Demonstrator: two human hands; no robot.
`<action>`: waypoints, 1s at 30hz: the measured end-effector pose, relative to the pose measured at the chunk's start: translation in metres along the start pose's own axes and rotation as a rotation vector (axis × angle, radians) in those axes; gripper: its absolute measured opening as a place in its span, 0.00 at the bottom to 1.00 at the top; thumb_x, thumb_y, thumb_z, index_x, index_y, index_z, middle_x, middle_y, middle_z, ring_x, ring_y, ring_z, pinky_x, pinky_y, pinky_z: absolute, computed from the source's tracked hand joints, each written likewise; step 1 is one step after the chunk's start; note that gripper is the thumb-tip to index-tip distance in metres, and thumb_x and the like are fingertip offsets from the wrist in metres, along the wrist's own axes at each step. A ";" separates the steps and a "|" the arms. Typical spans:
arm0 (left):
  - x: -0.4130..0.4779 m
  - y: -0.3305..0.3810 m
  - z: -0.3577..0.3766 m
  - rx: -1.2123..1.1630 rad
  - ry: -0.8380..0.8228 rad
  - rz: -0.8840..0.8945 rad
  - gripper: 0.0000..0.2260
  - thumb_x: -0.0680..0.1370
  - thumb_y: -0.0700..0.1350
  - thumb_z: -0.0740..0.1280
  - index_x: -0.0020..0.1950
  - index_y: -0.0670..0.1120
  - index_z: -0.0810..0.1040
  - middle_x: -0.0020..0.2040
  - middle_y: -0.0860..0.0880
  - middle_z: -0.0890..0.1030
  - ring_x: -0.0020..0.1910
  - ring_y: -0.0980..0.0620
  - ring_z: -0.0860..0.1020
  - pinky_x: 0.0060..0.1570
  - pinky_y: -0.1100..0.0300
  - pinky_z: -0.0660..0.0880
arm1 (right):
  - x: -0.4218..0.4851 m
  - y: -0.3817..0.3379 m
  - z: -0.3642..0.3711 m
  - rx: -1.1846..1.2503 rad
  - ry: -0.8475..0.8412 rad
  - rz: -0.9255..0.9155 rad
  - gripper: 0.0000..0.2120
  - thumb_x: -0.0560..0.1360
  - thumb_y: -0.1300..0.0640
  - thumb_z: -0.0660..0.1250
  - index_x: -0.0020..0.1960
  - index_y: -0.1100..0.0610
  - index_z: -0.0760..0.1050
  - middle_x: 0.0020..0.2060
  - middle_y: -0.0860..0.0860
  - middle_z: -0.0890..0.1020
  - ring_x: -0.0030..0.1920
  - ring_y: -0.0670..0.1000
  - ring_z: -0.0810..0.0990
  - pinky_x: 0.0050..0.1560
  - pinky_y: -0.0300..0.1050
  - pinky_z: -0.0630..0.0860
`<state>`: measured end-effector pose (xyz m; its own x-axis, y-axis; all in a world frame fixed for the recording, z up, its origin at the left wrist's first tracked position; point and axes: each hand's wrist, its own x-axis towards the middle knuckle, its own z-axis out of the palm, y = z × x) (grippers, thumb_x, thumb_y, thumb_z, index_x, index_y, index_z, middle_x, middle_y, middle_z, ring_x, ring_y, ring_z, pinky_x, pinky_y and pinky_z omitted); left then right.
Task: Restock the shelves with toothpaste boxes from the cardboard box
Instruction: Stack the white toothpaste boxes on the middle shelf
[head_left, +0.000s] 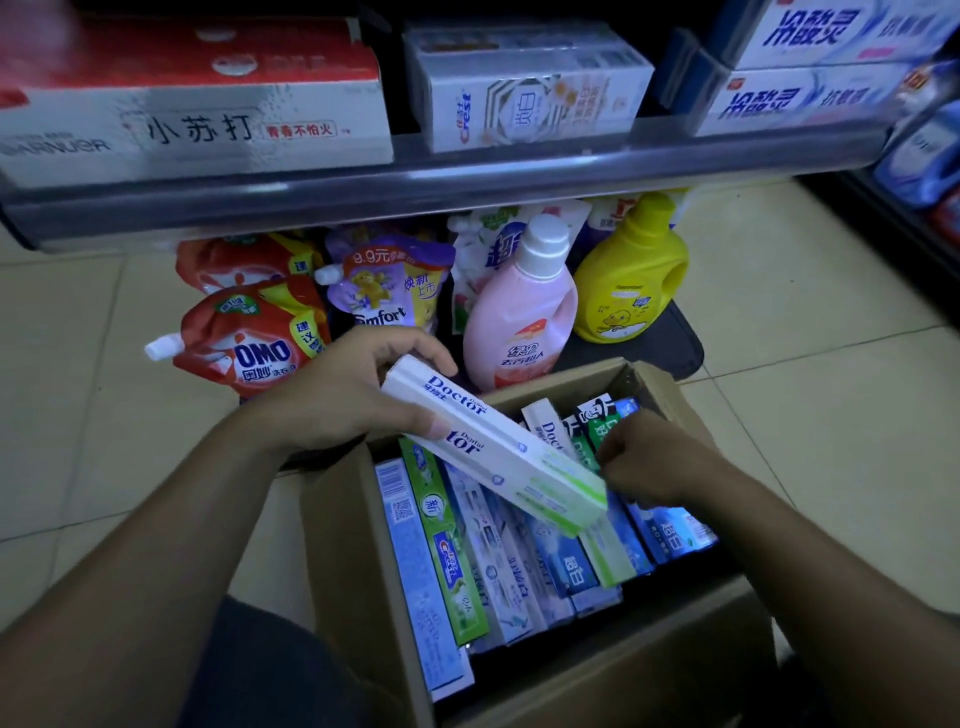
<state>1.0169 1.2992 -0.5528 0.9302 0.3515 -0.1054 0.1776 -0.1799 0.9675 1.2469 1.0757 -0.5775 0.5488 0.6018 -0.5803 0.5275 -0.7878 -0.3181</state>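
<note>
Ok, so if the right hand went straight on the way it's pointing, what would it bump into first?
Probably the green toothpaste box standing in the cardboard box. The right hand points down and left at it, fingertips about touching it, though depth is hard to judge.

The shelf (467, 171) runs across the top behind a grey front rail. At its left end lies a red-and-white carton (197, 104), near the middle stacked Crest boxes (524, 98), and at the right end blue-and-white toothpaste boxes (810, 88) stacked two high. Below, the beige tiled floor (805, 415) carries an open cardboard box (649, 670). Behind it a dark base shelf (670, 343) holds red OMO pouches (249, 343) at its left, a purple Comfort pouch (389, 280), a pink bottle (519, 312) and a yellow bottle (631, 280) near its right corner.
</note>
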 end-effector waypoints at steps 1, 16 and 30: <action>-0.003 0.000 -0.005 -0.026 0.026 0.005 0.21 0.62 0.48 0.84 0.52 0.52 0.83 0.47 0.49 0.85 0.45 0.50 0.85 0.43 0.58 0.81 | -0.001 -0.001 0.005 -0.027 -0.044 0.008 0.15 0.65 0.53 0.76 0.34 0.63 0.76 0.28 0.61 0.78 0.26 0.55 0.76 0.28 0.49 0.77; -0.016 0.012 -0.010 -0.416 0.341 0.079 0.12 0.66 0.50 0.79 0.44 0.49 0.81 0.39 0.50 0.79 0.39 0.52 0.80 0.39 0.61 0.78 | -0.038 -0.007 -0.021 0.356 0.161 0.008 0.11 0.64 0.52 0.70 0.30 0.59 0.77 0.28 0.52 0.73 0.31 0.52 0.70 0.34 0.47 0.66; -0.042 0.084 -0.011 -0.373 0.430 0.128 0.28 0.59 0.49 0.72 0.61 0.55 0.84 0.58 0.46 0.85 0.53 0.47 0.84 0.48 0.52 0.79 | -0.136 -0.075 -0.143 0.738 -0.005 -0.546 0.19 0.69 0.65 0.73 0.59 0.57 0.84 0.52 0.59 0.87 0.45 0.54 0.85 0.43 0.41 0.81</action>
<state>0.9894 1.2798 -0.4650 0.7093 0.7035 0.0453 -0.1253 0.0627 0.9901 1.2252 1.0721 -0.3675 0.3408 0.9160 -0.2116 0.1639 -0.2795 -0.9461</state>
